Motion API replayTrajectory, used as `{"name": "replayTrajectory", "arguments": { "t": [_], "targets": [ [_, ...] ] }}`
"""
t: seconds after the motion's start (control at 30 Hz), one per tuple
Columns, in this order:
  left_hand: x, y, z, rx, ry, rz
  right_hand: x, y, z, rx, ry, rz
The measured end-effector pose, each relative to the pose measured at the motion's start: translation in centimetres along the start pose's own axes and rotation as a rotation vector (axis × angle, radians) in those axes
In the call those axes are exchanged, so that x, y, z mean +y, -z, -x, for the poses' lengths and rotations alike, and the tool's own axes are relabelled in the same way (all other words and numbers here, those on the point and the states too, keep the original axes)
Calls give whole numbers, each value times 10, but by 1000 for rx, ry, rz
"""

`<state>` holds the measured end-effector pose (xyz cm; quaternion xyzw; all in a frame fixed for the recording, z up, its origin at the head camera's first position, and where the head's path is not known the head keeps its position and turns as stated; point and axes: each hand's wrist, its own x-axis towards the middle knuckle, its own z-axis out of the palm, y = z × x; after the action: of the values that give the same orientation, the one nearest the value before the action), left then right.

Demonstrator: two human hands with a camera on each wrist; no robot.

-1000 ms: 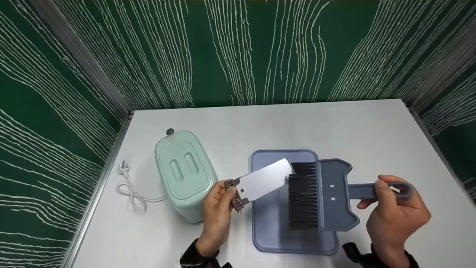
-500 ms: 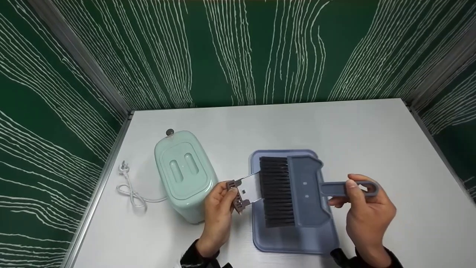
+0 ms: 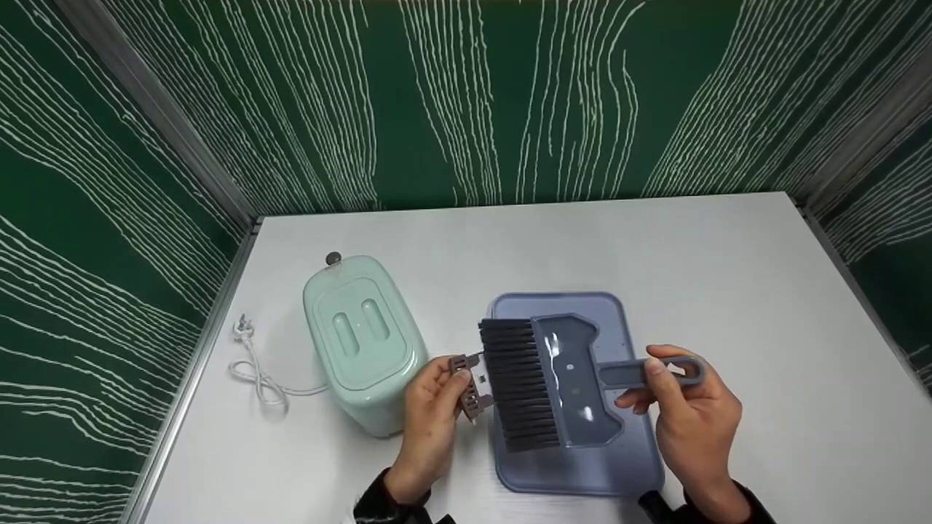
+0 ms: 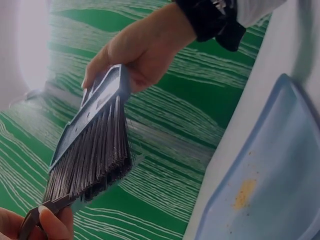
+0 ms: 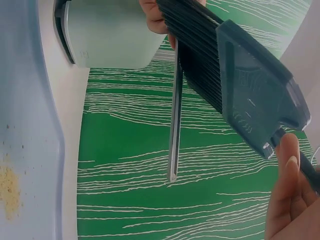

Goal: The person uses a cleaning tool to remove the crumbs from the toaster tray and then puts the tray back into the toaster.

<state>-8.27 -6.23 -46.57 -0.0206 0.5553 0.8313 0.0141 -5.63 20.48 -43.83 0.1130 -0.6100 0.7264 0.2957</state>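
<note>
My left hand (image 3: 429, 418) pinches the brown slotted end of a metal crumb tray (image 3: 481, 378), thumb on top. A grey-blue hand brush (image 3: 575, 393) is gripped by its looped handle in my right hand (image 3: 695, 426). Its dark bristles (image 4: 95, 155) lie over the metal plate and hide most of it in the head view. From the right wrist, the crumb tray (image 5: 175, 120) appears edge-on beside the bristles, raised above the table. Below both is a blue rectangular tray (image 3: 582, 477), with a patch of yellowish crumbs (image 4: 244, 194) on it.
A mint-green toaster (image 3: 364, 320) with a two-groove lid stands left of my left hand. Its white cord and plug (image 3: 244, 329) lie farther left on the white table (image 3: 713, 262). Green walls with white lines enclose the back and sides.
My right hand has moved the brush left across the metal plate, so the bristles now reach close to its brown end. My left hand keeps its grip on the crumb tray, shifting only slightly.
</note>
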Motion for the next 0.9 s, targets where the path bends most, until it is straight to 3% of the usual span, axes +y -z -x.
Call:
{"name": "replayTrajectory", "arguments": {
  "t": [0.2, 0.5, 0.9],
  "targets": [
    [0, 0, 0, -21, -3, -6, 1, 0, -1, 1, 14, 37],
    [0, -1, 0, 11, -13, 19, 3, 4, -9, 78, 64, 4],
    [1, 1, -1, 26, 4, -13, 1, 19, -19, 171, 64, 121]
  ]
}}
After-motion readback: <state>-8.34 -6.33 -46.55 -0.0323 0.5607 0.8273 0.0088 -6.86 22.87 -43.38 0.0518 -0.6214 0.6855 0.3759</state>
